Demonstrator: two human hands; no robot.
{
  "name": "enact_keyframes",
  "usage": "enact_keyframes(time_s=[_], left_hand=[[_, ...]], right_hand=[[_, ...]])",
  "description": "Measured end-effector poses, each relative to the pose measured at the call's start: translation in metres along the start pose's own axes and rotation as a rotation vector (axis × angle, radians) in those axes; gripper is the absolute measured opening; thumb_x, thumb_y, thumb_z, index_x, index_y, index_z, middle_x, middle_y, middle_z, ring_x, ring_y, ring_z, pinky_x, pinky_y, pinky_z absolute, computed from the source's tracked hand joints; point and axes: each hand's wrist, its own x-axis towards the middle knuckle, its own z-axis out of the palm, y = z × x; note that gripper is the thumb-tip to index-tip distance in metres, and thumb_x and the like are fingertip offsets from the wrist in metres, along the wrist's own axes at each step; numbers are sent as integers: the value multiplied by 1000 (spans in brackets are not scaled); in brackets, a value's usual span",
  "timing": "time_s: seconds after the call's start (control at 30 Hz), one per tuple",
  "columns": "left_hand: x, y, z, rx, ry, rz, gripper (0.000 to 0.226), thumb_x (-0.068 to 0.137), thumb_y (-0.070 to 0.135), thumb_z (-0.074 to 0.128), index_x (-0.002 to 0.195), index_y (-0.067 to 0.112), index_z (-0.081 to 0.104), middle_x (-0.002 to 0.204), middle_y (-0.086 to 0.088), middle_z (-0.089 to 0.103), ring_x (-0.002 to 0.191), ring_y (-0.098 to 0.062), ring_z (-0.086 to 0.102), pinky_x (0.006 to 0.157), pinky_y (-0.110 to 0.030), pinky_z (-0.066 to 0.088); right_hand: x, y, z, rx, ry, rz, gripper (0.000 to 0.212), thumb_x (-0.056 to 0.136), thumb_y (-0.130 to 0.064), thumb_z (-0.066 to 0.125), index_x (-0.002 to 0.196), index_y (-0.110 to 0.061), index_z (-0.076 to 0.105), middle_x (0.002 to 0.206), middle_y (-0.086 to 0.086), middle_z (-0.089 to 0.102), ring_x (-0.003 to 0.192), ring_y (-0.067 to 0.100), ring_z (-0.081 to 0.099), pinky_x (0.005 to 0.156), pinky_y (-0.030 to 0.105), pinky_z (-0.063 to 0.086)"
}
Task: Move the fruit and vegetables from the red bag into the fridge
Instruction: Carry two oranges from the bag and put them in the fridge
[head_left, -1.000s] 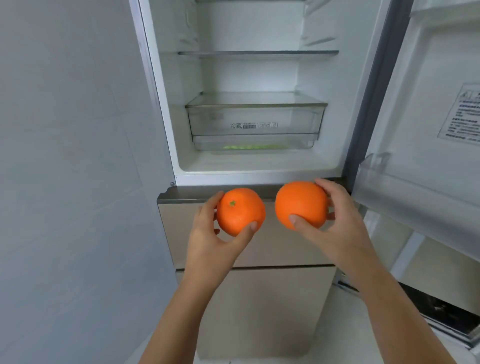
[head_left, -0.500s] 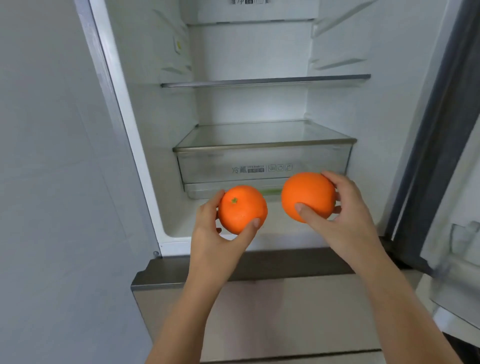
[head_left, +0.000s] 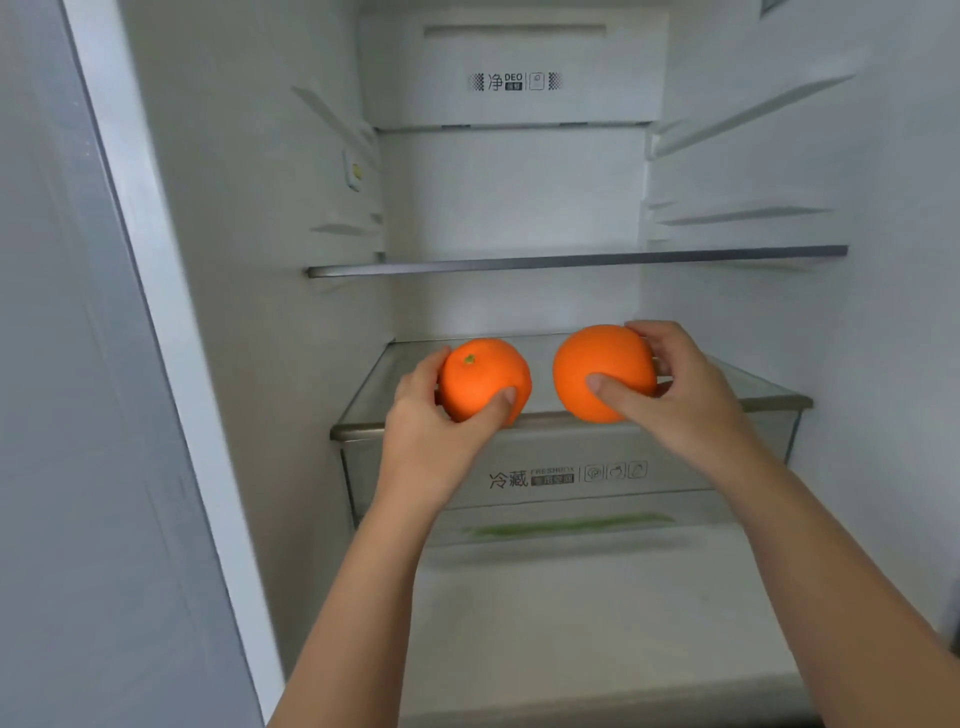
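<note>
Reaching into the open fridge (head_left: 249, 332), both bare hands each carry one orange at the front edge of the glass shelf (head_left: 374, 384) that caps the clear drawer (head_left: 524, 478). The left hand (head_left: 436, 431) wraps the left orange (head_left: 480, 376) from its left and underside: the thumb presses across the fruit's lower front, the fingers curl behind its left flank, and the small green stem scar faces up toward the camera. The right hand (head_left: 680, 395) clasps the right orange (head_left: 597, 364) from its right side, thumb laid across the lower front and fingers hooked over the top and back. Neither fruit can be said for certain to touch the shelf; both sit at the level of its metal front trim, the left one toward the shelf's left half, the right one near its middle. A narrow gap of bare shelf separates the two oranges, so they are side by side but apart. Behind the drawer's clear front, low down, a blurred green strip (head_left: 566, 527) shows. A second, thinner shelf (head_left: 571, 262) spans the compartment above the hands, well clear of them.
</note>
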Motion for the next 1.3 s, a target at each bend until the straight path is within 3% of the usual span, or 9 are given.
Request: enact_keyframes(time_s=[0.17, 0.47, 0.63, 0.87, 1.2, 1.3], left_hand=[[45, 6, 0, 106, -64, -32, 70, 69, 30, 77, 131, 19, 45, 124, -4, 53, 108, -20, 53, 94, -34, 44], [127, -17, 13, 70, -346, -218, 69, 72, 19, 77, 132, 13, 44, 131, -10, 49, 104, -19, 51, 82, -28, 44], [143, -31, 23, 116, -407, -270, 71, 76, 21, 73, 137, 19, 38, 138, -8, 41, 114, -21, 47, 85, -31, 42], [144, -40, 29, 77, -460, -279, 70, 80, 18, 70, 139, 23, 33, 141, -10, 36, 111, -16, 42, 86, -27, 38], [143, -40, 27, 73, -428, -222, 67, 77, 16, 72, 135, 22, 40, 136, -11, 41, 109, -17, 45, 86, -26, 40], [141, -39, 26, 74, -426, -216, 67, 78, 17, 72, 136, 24, 39, 138, -11, 39, 119, -20, 44, 90, -27, 39]], right_hand=[[66, 2, 2, -187, -198, -51, 63, 73, -34, 73, 127, -29, 42, 114, -7, 44, 100, 14, 45, 80, 28, 35], [147, 32, 32, -269, -486, -48, 61, 74, -32, 73, 127, -26, 43, 120, -3, 47, 103, 17, 49, 79, 28, 41], [170, 46, 46, -217, -516, -34, 66, 73, -32, 75, 131, -25, 44, 130, 2, 48, 109, 17, 49, 89, 30, 43], [170, 63, 59, -17, -496, 0, 68, 74, -27, 75, 133, -26, 40, 134, 3, 43, 109, 16, 47, 86, 29, 42], [170, 62, 59, -22, -491, 9, 68, 74, -28, 74, 133, -28, 39, 132, 2, 42, 107, 15, 46, 82, 27, 39], [169, 62, 58, -26, -493, 30, 69, 75, -30, 73, 134, -27, 37, 136, 4, 41, 107, 16, 44, 84, 28, 39]])
